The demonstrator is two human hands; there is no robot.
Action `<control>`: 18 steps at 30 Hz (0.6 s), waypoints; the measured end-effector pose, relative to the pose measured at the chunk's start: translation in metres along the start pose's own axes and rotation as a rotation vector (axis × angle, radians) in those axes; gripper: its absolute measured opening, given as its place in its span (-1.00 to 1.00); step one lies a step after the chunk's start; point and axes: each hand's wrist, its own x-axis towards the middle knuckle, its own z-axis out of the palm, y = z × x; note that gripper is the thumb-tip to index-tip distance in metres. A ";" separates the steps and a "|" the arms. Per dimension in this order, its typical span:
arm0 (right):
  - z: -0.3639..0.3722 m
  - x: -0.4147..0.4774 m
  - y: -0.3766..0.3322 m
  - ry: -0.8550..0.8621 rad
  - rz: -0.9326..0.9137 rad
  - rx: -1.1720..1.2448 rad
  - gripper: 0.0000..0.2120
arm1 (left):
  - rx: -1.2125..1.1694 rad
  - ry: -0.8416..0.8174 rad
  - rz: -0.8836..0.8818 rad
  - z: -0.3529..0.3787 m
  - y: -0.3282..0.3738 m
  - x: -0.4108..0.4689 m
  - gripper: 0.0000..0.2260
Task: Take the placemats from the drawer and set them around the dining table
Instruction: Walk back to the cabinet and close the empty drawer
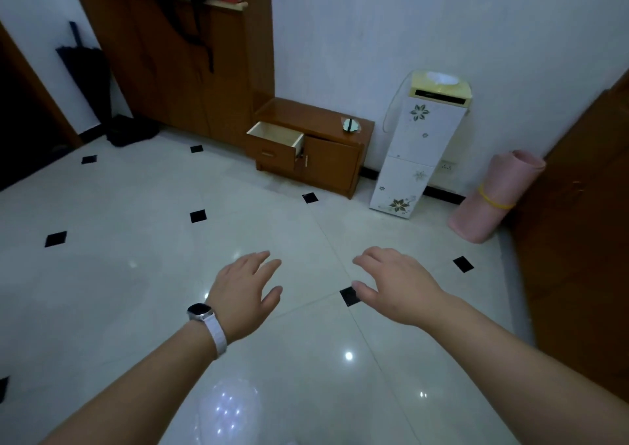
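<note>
Both hands, left (243,293) and right (396,286), spread and holding nothing, well short of the pulled-out drawer (277,140)

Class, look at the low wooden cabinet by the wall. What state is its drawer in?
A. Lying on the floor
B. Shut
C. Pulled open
C: the drawer sticks out from the low cabinet, its pale inside showing; both hands are empty, well short of it.

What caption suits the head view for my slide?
Both empty hands, left and right, reach toward an open drawer across the tiled floor.
</note>
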 end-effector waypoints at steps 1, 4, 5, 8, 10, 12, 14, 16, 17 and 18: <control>-0.001 0.013 -0.002 0.006 -0.017 -0.003 -0.51 | -0.004 0.005 -0.021 -0.001 -0.007 0.005 -0.58; 0.001 0.052 -0.006 -0.001 -0.059 0.002 -0.51 | -0.020 0.026 -0.086 -0.002 -0.024 0.018 -0.57; 0.004 0.064 -0.007 -0.009 -0.070 0.007 -0.50 | -0.027 0.031 -0.105 -0.002 -0.030 0.022 -0.58; 0.012 0.103 -0.004 -0.020 -0.114 0.012 -0.51 | -0.015 0.025 -0.147 -0.001 -0.046 0.040 -0.58; 0.016 0.136 0.001 -0.019 -0.144 0.012 -0.51 | 0.005 0.020 -0.176 -0.001 -0.060 0.060 -0.57; 0.019 0.173 0.008 -0.016 -0.169 0.029 -0.52 | 0.024 0.018 -0.207 0.000 -0.075 0.085 -0.57; 0.019 0.212 0.019 -0.009 -0.181 0.058 -0.52 | 0.043 0.018 -0.232 -0.001 -0.088 0.116 -0.56; 0.017 0.248 0.034 -0.007 -0.182 0.080 -0.51 | 0.055 0.010 -0.251 -0.004 -0.098 0.150 -0.56; 0.015 0.266 0.042 -0.006 -0.180 0.083 -0.51 | 0.065 0.008 -0.251 -0.005 -0.103 0.168 -0.56; 0.012 0.284 0.050 -0.009 -0.175 0.088 -0.50 | 0.076 0.008 -0.244 -0.006 -0.107 0.186 -0.56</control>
